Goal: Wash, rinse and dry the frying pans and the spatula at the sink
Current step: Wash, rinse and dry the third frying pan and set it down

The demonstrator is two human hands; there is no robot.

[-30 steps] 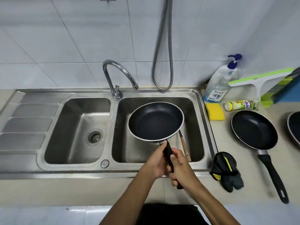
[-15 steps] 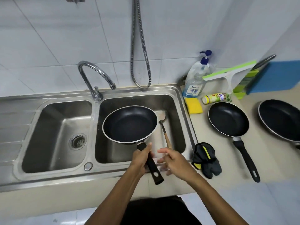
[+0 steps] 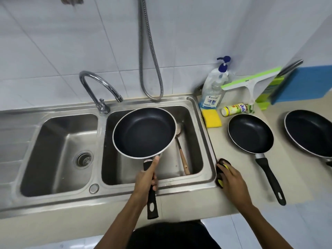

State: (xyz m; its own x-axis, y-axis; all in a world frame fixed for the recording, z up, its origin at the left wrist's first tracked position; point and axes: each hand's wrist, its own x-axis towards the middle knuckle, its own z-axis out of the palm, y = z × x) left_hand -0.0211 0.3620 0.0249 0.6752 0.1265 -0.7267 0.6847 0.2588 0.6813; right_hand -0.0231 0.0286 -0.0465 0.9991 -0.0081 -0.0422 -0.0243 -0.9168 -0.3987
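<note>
With our left hand wrapped round its handle, we hold the stiff, probably front-heavy frying pan; our right hand lies flat on a black-and-yellow cloth.

Kitchen, domestic. Identified by: stainless-steel double-bowl sink set into a beige countertop; curved chrome tap and white glazed wall tiles behind the sink; clear pump bottle of dish liquid, yellow rectangular sponge and black non-stick frying pans placed right of the sink.
</note>
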